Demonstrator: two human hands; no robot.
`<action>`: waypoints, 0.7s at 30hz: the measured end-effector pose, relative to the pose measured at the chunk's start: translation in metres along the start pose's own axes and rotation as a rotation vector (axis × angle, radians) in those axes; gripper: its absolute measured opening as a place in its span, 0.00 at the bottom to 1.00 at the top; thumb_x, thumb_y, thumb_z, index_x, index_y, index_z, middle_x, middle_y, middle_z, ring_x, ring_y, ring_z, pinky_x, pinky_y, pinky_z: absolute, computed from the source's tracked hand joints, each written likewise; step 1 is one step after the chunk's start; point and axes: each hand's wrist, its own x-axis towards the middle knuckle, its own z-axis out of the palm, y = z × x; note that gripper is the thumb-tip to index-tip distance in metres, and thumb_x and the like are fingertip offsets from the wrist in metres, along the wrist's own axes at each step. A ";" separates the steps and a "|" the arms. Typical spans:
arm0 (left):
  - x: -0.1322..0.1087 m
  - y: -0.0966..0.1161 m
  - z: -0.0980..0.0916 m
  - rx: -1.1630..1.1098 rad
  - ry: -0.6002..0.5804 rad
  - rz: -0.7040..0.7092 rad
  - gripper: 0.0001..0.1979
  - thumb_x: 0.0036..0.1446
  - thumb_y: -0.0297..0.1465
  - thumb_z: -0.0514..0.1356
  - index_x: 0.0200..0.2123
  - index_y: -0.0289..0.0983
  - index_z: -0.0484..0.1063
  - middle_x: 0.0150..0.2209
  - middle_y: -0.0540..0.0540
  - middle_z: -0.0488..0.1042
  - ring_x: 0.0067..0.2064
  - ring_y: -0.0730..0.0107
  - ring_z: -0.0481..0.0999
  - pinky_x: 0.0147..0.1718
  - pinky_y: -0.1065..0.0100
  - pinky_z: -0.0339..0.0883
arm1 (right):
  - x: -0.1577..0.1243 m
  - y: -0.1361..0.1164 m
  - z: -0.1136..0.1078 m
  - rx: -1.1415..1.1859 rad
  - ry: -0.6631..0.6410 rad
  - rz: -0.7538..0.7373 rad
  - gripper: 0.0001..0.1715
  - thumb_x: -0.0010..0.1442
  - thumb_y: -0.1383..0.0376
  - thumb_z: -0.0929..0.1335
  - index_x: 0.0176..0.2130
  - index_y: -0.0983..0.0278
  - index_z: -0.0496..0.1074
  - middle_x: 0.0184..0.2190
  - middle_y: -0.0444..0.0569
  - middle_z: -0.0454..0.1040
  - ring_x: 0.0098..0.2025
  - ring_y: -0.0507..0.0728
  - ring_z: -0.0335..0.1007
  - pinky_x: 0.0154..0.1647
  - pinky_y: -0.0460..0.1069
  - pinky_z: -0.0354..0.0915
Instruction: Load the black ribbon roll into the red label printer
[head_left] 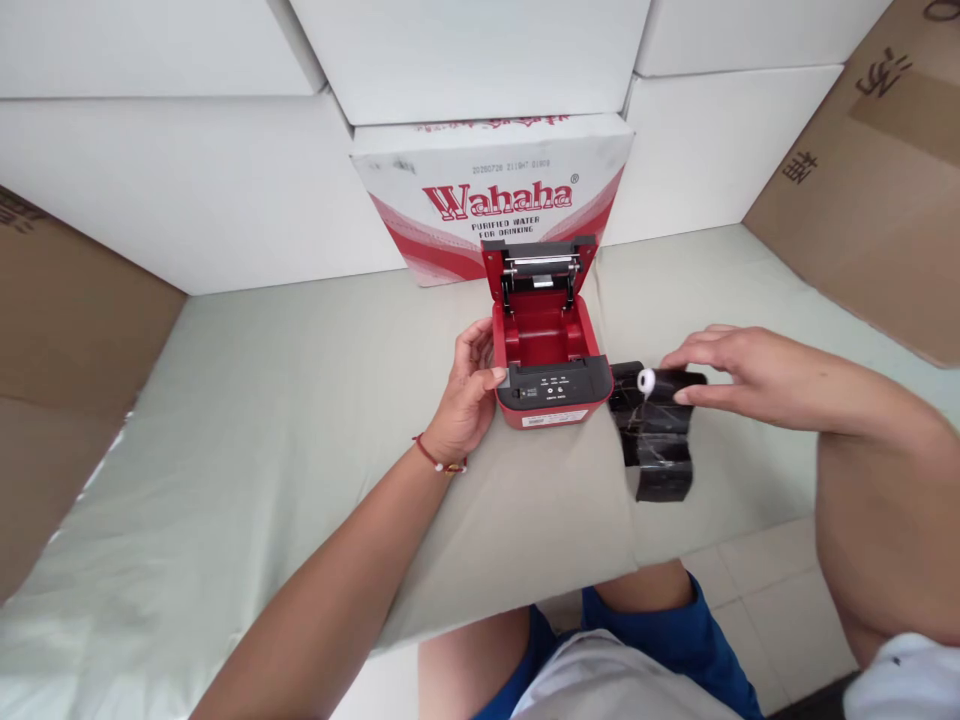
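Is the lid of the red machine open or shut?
Open: the lid stands raised at the machine's back, and the red inside shows.

The printer is bright red, inside and out, with a black front panel dotted with small white marks and a white label printed in dark type below it. Its raised lid is red and black, crossed by silver bars. Nearer the bench's right edge, the roll is black around a white core, and its glossy black strip carries thin pale streaks. Pale grey-green cloth covers the bench. At the back edge, a white carton bears red waves and red lettering. Plain white boxes stand behind; the cardboard at the left and right edges is brown with dark writing. The bracelet is red, white and gold; the shorts are blue.
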 end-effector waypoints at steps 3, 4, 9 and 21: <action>0.000 0.000 0.001 -0.003 0.004 -0.003 0.35 0.53 0.44 0.78 0.62 0.52 0.74 0.73 0.48 0.71 0.79 0.49 0.61 0.79 0.49 0.57 | 0.028 -0.025 0.019 -0.065 0.012 -0.007 0.20 0.67 0.56 0.69 0.52 0.59 0.86 0.45 0.54 0.86 0.48 0.67 0.83 0.49 0.60 0.76; -0.001 0.000 0.001 -0.004 0.006 -0.001 0.34 0.53 0.45 0.78 0.62 0.52 0.74 0.73 0.48 0.71 0.79 0.49 0.61 0.78 0.48 0.57 | 0.035 -0.031 0.024 -0.076 0.020 -0.009 0.20 0.67 0.58 0.69 0.52 0.59 0.86 0.45 0.54 0.86 0.48 0.66 0.82 0.48 0.59 0.76; -0.001 0.001 0.002 -0.022 0.022 -0.003 0.33 0.54 0.45 0.77 0.62 0.51 0.75 0.71 0.48 0.73 0.78 0.49 0.64 0.77 0.49 0.59 | 0.031 -0.036 0.015 0.076 0.038 -0.010 0.19 0.67 0.56 0.70 0.52 0.57 0.86 0.45 0.50 0.86 0.41 0.62 0.82 0.42 0.57 0.76; 0.001 -0.004 0.000 -0.052 0.001 0.023 0.31 0.55 0.42 0.77 0.61 0.50 0.75 0.70 0.48 0.73 0.77 0.50 0.65 0.76 0.50 0.60 | 0.089 -0.102 0.005 -0.043 0.231 0.032 0.23 0.66 0.66 0.73 0.58 0.54 0.86 0.39 0.48 0.83 0.36 0.59 0.77 0.39 0.54 0.69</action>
